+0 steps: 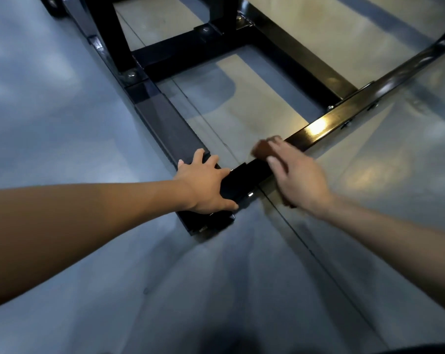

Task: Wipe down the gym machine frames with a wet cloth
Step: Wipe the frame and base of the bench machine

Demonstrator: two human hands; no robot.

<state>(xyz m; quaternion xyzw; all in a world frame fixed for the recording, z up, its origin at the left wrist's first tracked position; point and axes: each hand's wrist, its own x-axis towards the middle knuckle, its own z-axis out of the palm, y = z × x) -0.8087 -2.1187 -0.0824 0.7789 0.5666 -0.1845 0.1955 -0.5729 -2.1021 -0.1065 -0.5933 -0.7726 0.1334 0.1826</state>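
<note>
Black frame rail (341, 116) slanting far-right, brown cloth (263, 149) atop.

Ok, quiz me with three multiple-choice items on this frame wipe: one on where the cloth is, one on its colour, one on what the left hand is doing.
1. Where is the cloth?
A. on the floor
B. on the right-hand bar of the black frame
C. under the left hand

2. What colour is the cloth?
A. brown
B. white
C. blue

3. What is the left hand doing?
A. hanging free
B. holding a bottle
C. resting on the frame's corner joint

Answers: 1 B, the right hand holds it on that bar; 2 A, it shows reddish brown; 3 C, the fingers lie spread over the joint.
</note>
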